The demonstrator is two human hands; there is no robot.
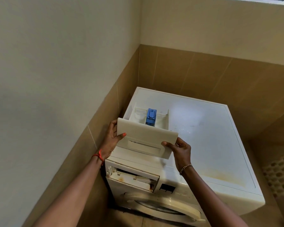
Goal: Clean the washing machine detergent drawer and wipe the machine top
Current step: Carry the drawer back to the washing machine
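Observation:
The white detergent drawer [146,136] is out of the machine and held over the left part of the washing machine top [203,136]. A blue insert [151,116] sits in its middle compartment. My left hand [112,140] grips the left end of the drawer's front panel, thumb on its face. My right hand [179,149] grips the right lower corner of the panel. Below, the empty drawer slot [133,179] in the machine front shows rust-coloured stains. The top carries yellowish marks near its front edge.
The machine stands in a corner, with a tiled wall [64,145] close on the left and another behind. The round door [162,205] is at the bottom. A perforated mat or basket [280,176] lies to the right on the floor.

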